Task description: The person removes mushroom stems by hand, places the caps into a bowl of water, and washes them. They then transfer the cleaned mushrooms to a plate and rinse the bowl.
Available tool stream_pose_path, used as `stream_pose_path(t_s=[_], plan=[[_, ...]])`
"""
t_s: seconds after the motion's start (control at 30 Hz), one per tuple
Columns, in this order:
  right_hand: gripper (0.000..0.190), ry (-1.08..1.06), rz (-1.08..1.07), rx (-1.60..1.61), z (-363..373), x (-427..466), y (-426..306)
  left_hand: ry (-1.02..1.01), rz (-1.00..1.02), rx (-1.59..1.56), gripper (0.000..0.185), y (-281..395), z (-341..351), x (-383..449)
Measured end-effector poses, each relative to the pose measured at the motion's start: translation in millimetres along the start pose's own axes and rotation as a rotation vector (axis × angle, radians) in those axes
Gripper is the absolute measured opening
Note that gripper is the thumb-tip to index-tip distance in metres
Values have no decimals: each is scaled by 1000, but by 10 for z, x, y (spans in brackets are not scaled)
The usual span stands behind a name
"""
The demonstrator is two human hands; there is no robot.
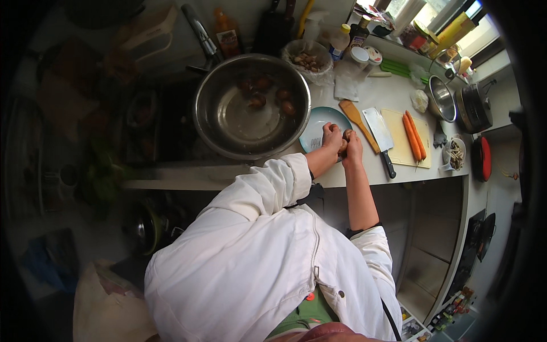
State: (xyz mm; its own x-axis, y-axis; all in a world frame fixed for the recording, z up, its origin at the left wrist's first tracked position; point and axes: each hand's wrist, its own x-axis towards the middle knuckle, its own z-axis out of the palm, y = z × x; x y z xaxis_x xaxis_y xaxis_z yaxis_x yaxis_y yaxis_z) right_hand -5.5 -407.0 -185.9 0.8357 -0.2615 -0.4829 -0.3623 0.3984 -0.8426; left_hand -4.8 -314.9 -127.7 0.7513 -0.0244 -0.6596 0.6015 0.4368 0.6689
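My left hand and my right hand are close together over a plate with a teal rim. Both are closed around round brown mushrooms, which show between the fingers. Another mushroom sits at my right fingertips. How many each palm holds is hidden. Left of the plate stands a large stainless steel basin of water. Several brown mushrooms float or lie toward its far and right sides.
To the right lie a wooden spatula, a cleaver and two carrots on a cutting board. A bag-lined bowl of brown pieces stands behind the plate. A faucet rises behind the basin; the counter's front edge runs below my wrists.
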Motion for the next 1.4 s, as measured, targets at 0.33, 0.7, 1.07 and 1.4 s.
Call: stream_pose_path(t_s=[0.33,0.7,1.07,1.4], plan=[[34,21,-509,-550,-36,182,148,-46,107,185,72,26,-223,179],[23,-536,-985,-800,1074,27,-703,-420,427,436,24,1342,-1372,-16],[73,-775,-992,-1557,2447,557,-105,-99,578,1910,106,1987,-2239,1216],[48,-856,-886,-2202,2054,185,45,-219,441,2023,62,1448,-2498,908]])
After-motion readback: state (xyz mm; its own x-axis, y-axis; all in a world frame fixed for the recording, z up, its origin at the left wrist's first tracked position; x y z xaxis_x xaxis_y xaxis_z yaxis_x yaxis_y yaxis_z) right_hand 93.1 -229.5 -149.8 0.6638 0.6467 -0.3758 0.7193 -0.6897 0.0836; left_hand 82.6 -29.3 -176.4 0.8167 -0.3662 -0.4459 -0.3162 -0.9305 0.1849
